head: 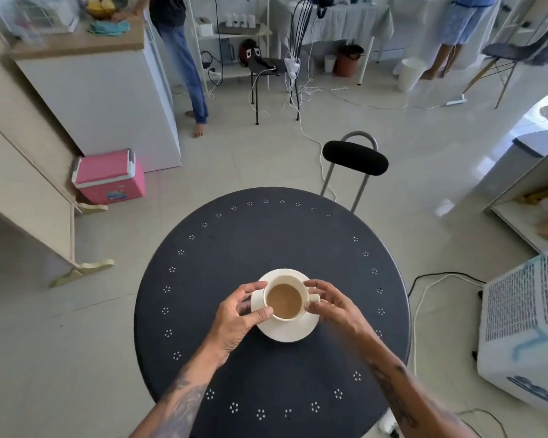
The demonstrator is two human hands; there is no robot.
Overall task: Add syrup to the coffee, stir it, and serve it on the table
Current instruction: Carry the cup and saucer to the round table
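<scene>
A cream cup (284,317) full of light brown coffee stands on a cream saucer (293,331) in the near half of the round black table (266,241). My left hand (239,314) grips the saucer's left edge, thumb near the cup's rim. My right hand (328,300) is on the right side, with fingers around the cup's small handle and the saucer's edge. No syrup bottle or spoon is in view.
A black-backed metal chair (355,158) stands just beyond the table. A pink cooler box (109,177) sits on the floor at left, a white appliance (525,327) at right with cables on the floor. Two people stand at the far side of the room.
</scene>
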